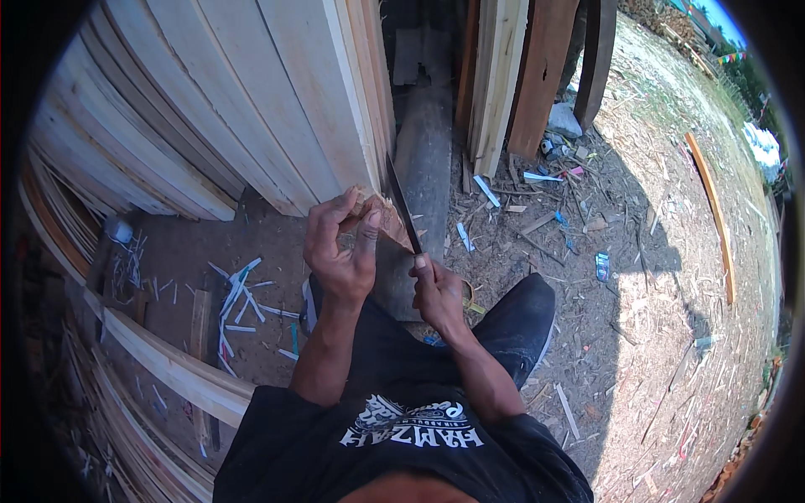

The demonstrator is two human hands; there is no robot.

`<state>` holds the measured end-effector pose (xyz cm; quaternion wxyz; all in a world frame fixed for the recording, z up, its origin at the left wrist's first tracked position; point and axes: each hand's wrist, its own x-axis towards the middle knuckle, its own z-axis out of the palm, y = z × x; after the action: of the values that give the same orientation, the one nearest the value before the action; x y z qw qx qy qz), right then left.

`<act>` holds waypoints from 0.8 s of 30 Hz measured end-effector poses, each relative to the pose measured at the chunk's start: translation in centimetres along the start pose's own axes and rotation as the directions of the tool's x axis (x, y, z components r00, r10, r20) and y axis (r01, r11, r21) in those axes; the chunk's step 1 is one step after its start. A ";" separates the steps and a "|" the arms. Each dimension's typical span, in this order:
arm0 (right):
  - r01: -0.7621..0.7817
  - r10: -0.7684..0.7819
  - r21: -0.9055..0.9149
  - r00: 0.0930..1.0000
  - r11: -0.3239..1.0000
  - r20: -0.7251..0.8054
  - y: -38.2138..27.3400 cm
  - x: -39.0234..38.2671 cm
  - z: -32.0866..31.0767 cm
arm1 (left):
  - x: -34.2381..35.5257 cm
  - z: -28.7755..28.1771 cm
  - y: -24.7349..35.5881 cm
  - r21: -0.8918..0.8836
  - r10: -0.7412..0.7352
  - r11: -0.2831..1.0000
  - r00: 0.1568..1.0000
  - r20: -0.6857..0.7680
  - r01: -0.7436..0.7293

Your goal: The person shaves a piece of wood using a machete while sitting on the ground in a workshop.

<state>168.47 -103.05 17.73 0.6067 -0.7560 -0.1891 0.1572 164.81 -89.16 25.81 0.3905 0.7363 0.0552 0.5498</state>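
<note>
Wood piece [375, 211] half hidden by left hand [340, 251], knife [402, 205]

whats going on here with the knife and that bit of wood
A person sits on the ground among wood scraps, working a small piece of wood with a long dark blade. The left hand pinches the wood piece at its lower edge, fingers wrapped around it. The right hand holds the blade's handle low, with the blade pointing up and its edge against the wood. Pale planks lean just behind, and shavings and chips litter the dirt around.
</note>
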 end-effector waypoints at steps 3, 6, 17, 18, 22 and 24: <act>0.146 -0.130 0.381 0.989 0.913 -0.067 -6.7 -2.4 -2.3 | -0.4 -0.9 -0.5 0.044 -0.047 0.998 0.999 -0.004 0.047; 0.797 -0.674 0.517 0.569 0.312 -0.471 -4.8 -1.4 -1.3 | -0.4 -0.4 0.0 0.077 -0.016 0.997 1.000 0.019 0.015; 0.726 -0.612 0.369 0.688 0.581 -0.389 -2.8 -1.8 -0.9 | -0.4 0.1 0.3 0.057 0.007 0.998 1.000 0.019 -0.009; 0.657 -0.555 0.264 0.745 0.706 -0.369 0.4 -1.8 0.2 | -0.2 0.3 0.4 0.046 0.029 0.998 0.999 0.021 -0.030; -0.124 0.123 0.044 0.992 0.991 0.019 1.8 -0.7 1.1 | -0.9 -0.7 0.3 -0.012 0.018 1.000 1.000 0.023 -0.018; -0.131 0.129 0.128 0.991 0.983 0.019 -3.2 -2.2 -1.6 | -1.8 -0.4 0.3 0.023 -0.024 0.999 0.998 0.056 0.023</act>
<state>166.95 -104.85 21.22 0.6418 -0.7250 -0.1320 0.2124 163.67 -90.08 24.61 0.3901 0.7551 0.0590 0.5236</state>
